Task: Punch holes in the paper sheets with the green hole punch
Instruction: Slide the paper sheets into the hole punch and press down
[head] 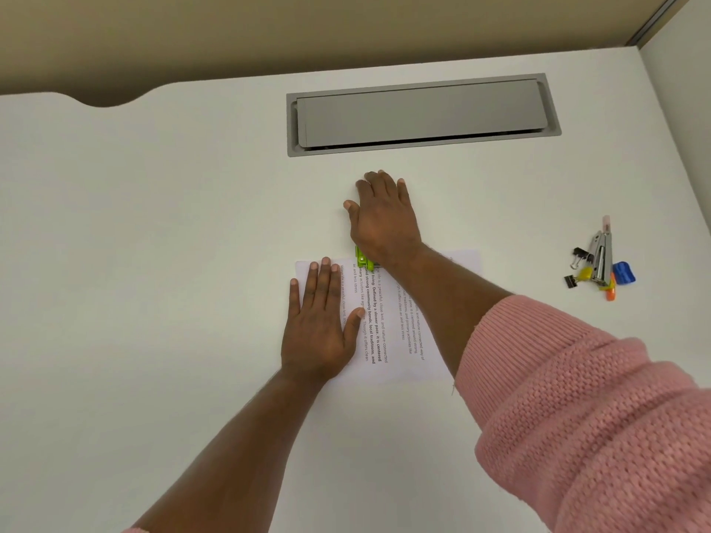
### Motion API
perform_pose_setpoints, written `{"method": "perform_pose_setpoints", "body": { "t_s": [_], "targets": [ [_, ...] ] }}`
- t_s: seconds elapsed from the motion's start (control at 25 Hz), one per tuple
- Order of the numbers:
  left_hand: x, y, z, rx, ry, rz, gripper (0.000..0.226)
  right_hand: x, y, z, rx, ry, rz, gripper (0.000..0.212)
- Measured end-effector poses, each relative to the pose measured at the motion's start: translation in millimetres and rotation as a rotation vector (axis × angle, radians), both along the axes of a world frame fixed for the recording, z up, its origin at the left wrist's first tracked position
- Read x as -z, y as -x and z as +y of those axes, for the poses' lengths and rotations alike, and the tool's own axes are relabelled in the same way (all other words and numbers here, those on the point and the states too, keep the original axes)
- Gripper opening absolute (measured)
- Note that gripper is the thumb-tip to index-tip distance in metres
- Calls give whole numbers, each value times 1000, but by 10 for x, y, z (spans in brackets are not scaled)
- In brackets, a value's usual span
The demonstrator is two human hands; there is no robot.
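Mostly hidden: green hole punch [363, 259] under flat, spread right hand [383, 221], on the paper sheets' [388, 321] far edge. Left hand [317, 328] flat, fingers straight, pressing the sheets.

Open desk [154, 244] lies left of the paper sheets [433, 361]; stationery pile [600, 261] sits far right.

A single head-worn wide-angle camera looks forward and steeply down, close over the white desk [154, 225]; paper sheets [434, 361] sit mid-frame, the grey cable hatch [423, 113] at 12 o'clock, a stapler [602, 259] at 3 o'clock.
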State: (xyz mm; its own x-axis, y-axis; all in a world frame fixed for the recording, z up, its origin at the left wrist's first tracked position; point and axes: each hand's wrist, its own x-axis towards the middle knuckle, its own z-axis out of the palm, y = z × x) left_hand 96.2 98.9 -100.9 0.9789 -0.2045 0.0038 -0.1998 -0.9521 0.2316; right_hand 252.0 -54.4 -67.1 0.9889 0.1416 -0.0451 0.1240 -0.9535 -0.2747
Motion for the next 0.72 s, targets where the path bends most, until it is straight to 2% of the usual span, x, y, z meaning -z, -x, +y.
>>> {"method": "perform_pose_setpoints", "body": {
  "t_s": [0.28, 0.6, 0.72],
  "targets": [
    [24, 2, -3, -7, 0, 6, 76, 50, -50, 8, 9, 69, 59, 61],
    [-19, 12, -6, -6, 14, 3, 75, -101, 20, -1, 41, -13, 30, 60],
    [-52, 12, -8, -13, 9, 12, 75, -242, 115, -41, 62, -100, 17, 61]
  ]
}}
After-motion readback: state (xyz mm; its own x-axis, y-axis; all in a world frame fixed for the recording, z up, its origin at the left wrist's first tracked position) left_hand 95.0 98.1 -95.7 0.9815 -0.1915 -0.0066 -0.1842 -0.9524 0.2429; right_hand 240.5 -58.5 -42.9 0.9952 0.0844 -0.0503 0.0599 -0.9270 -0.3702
